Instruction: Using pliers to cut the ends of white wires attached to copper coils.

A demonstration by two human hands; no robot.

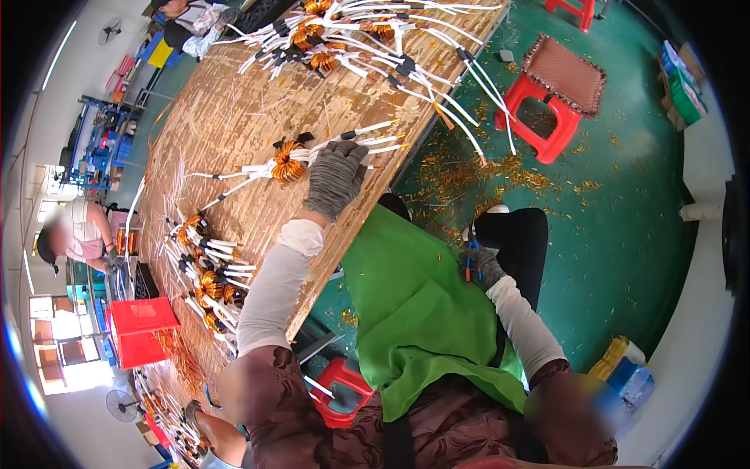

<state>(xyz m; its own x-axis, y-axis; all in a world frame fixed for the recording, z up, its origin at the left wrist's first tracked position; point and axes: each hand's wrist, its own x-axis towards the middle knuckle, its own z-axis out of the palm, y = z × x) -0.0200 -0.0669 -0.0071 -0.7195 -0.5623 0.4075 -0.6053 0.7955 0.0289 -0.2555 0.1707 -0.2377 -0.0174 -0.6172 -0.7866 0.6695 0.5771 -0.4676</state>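
Left grip (pixel 336 181): a hand in a grey knitted glove, back uppermost, closed over the bundle of white-sleeved leads (pixel 379 141) of a ring-shaped coil of copper-coloured wire (pixel 289 162); undersides of the fingers hidden. It is the nearer hand, and the only one touching the coil's leads.

Coil: on the worn brown wooden worktop (pixel 211 117), immediately left of the left grip. Long axis of coil and leads: roughly left to right, rising slightly to the right. One set of leads spreads left, away from the glove; the other emerges to its right, copper-tinted ends toward the worktop's edge on the wearer's side.

Right grip (pixel 491 270): a matching grey glove, closed around a plier-like hand tool with blue and red handles (pixel 469 268); tool nose upward in view, whether parted cannot be told. Position: off the worktop, beside the green cloth apron (pixel 422 289).

Governing relation: the tool lies below and to the right of the free lead ends, well apart, with the worktop's edge between.

Outlying items: a heap of similar white-leaded copper coils (pixel 320 35), far end of the worktop; a second group of such coils (pixel 207 285), left of the wearer's left sleeve; copper-coloured clippings (pixel 500 176), scattered over the green floor.
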